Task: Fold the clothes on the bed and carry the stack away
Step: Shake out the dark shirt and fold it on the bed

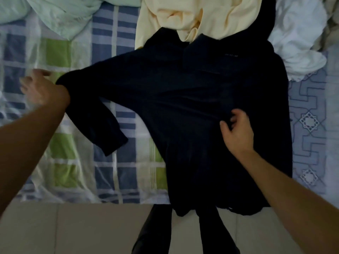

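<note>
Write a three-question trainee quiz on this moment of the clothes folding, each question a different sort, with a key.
1. True or false: the dark garment lies spread on the checked bedsheet, its hem hanging over the bed's near edge.
2. Which garment lies at the dark garment's collar end? A) pale yellow B) red C) striped
3. Fill in: the right hand rests on the dark garment's ____, while the left hand is at the shoulder end of its left sleeve.

Key:
1. True.
2. A, the pale yellow garment.
3. Body: the fingers curl against the cloth near its middle. The left hand is blurred, so its grip cannot be judged.
</note>
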### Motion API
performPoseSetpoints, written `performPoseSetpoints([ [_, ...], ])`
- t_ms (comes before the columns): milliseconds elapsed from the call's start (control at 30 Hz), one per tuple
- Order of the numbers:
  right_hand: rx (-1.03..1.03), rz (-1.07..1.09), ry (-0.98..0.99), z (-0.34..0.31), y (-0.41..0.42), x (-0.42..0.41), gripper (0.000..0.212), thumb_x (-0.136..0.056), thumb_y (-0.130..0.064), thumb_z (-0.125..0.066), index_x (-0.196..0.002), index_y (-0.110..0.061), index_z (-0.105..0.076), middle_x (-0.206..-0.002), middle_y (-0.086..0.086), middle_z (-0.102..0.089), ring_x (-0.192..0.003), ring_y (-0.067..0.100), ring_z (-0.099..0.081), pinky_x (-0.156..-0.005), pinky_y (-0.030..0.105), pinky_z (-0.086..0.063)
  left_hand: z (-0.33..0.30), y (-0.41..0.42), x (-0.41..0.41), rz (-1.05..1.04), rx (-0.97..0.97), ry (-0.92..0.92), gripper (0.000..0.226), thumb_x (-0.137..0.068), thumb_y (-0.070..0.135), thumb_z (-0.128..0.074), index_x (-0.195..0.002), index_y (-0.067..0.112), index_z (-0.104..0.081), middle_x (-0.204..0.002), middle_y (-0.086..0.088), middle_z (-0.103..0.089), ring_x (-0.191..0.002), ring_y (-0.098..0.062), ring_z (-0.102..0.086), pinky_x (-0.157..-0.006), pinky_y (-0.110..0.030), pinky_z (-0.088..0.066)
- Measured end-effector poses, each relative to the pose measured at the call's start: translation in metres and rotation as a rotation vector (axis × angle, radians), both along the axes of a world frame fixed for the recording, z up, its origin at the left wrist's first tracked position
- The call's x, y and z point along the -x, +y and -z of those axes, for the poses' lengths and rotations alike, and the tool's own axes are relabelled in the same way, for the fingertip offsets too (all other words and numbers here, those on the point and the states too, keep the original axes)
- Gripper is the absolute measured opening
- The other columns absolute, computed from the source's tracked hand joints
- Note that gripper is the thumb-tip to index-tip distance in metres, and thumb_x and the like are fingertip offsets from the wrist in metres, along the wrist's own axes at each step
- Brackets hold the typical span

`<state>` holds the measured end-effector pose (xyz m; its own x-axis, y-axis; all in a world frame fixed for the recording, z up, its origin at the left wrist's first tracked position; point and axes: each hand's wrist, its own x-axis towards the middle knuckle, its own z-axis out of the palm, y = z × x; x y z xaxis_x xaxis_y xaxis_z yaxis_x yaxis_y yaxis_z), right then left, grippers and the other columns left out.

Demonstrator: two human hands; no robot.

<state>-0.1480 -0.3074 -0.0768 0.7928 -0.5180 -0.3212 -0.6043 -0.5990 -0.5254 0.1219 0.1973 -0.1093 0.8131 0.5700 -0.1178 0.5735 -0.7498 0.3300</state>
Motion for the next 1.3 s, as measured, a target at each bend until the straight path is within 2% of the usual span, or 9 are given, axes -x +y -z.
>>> performPoseSetpoints([
  [167, -0.129, 0.165, 0.203, 0.005, 0.008, 0.102, 0.038, -0.091, -0.051, -0.070, -0.113, -0.021, -0.063, -0.089, -0.010, -0.067, -0.078, 0.010, -0.066, -0.069, 0.026, -0.053, -0.013, -0.046, 0.090, 0.531, -0.116, -0.152, 0.042, -0.086, 0.027, -0.056, -0.127, 0.026, -0.049, -0.136, -0.014, -0.049, -0.124, -0.038, -0.046, -0.107, -0.044, -0.032],
  [267, -0.392, 0.305, 0.330, 0.009, 0.015, 0.146, 0.028, -0.086, -0.041, -0.081, -0.090, -0.016, -0.068, -0.079, 0.002, -0.074, -0.072, 0.021, -0.073, -0.071, 0.039, -0.062, -0.017, -0.095, 0.181, 0.772, 0.119, -0.146, 0.022, -0.093, 0.021, -0.056, -0.115, 0.019, -0.058, -0.113, -0.011, -0.060, -0.105, -0.036, -0.055, -0.094, -0.045, -0.043],
  [467, -0.718, 0.129, 0.473, 0.012, 0.038, 0.194, 0.022, -0.083, -0.012, -0.085, -0.098, -0.024, -0.076, -0.094, -0.007, -0.080, -0.093, 0.014, -0.076, -0.078, 0.022, -0.061, -0.004, -0.175, 0.355, 0.373, 0.655, 0.379, 0.023, -0.093, 0.009, -0.064, -0.091, 0.033, -0.065, -0.086, 0.010, -0.072, -0.076, 0.001, -0.066, -0.070, -0.018, -0.050],
  [600, -0.765, 0.058, 0.435, 0.013, 0.044, 0.209, 0.020, -0.096, -0.026, -0.072, -0.107, -0.042, -0.068, -0.113, -0.014, -0.073, -0.099, 0.001, -0.070, -0.078, 0.011, -0.053, 0.007, -0.208, 0.418, 0.170, 0.864, 0.476, 0.038, -0.082, -0.014, -0.056, -0.081, 0.022, -0.066, -0.079, 0.000, -0.073, -0.079, -0.017, -0.068, -0.074, -0.030, -0.053],
  [767, -0.962, 0.277, 0.225, -0.002, 0.036, 0.232, 0.027, -0.103, -0.036, -0.060, -0.128, -0.034, -0.068, -0.126, -0.011, -0.072, -0.117, 0.011, -0.067, -0.101, 0.035, -0.053, 0.010, -0.223, 0.488, -0.061, 0.800, 0.458, 0.029, -0.086, -0.011, -0.054, -0.094, 0.016, -0.062, -0.093, -0.006, -0.071, -0.094, -0.027, -0.069, -0.081, -0.035, -0.056],
  [900, -1.131, 0.391, 0.153, -0.029, 0.029, 0.236, 0.022, -0.100, -0.037, -0.065, -0.118, -0.030, -0.076, -0.123, 0.000, -0.075, -0.113, 0.021, -0.072, -0.093, 0.042, -0.060, 0.004, -0.247, 0.536, -0.145, 0.922, 0.435, 0.050, -0.080, -0.015, -0.068, -0.121, 0.010, -0.055, -0.097, -0.002, -0.064, -0.095, -0.024, -0.067, -0.078, -0.027, -0.056],
  [1000, -1.259, 0.391, 0.178, -0.048, 0.023, 0.237, 0.030, -0.095, -0.035, -0.073, -0.121, -0.020, -0.075, -0.127, 0.008, -0.073, -0.116, 0.027, -0.071, -0.091, 0.042, -0.061, 0.004, -0.275, 0.553, -0.213, 0.989, 0.524, 0.065, -0.082, 0.008, -0.082, -0.133, 0.020, -0.045, -0.108, -0.003, -0.062, -0.092, -0.019, -0.066, -0.072, -0.031, -0.057],
  [1167, -1.315, 0.411, 0.272, -0.056, 0.011, 0.239, 0.043, -0.083, -0.018, -0.075, -0.125, -0.011, -0.071, -0.125, 0.013, -0.073, -0.111, 0.030, -0.072, -0.083, 0.040, -0.062, 0.011, -0.304, 0.536, -1.039, 1.717, 0.453, 0.048, -0.098, 0.042, -0.061, -0.126, 0.002, -0.058, -0.112, -0.017, -0.068, -0.096, -0.033, -0.070, -0.070, -0.045, -0.061],
  [1300, -1.350, 0.522, 0.295, -0.048, 0.005, 0.243, 0.061, -0.071, -0.018, -0.068, -0.130, -0.006, -0.067, -0.129, 0.020, -0.069, -0.107, 0.039, -0.070, -0.065, 0.043, -0.060, 0.007, -0.305, 0.533, -1.071, 2.093, 0.293, 0.055, -0.095, 0.050, -0.064, -0.129, 0.007, -0.070, -0.133, -0.020, -0.067, -0.118, -0.041, -0.068, -0.088, -0.053, -0.060],
])
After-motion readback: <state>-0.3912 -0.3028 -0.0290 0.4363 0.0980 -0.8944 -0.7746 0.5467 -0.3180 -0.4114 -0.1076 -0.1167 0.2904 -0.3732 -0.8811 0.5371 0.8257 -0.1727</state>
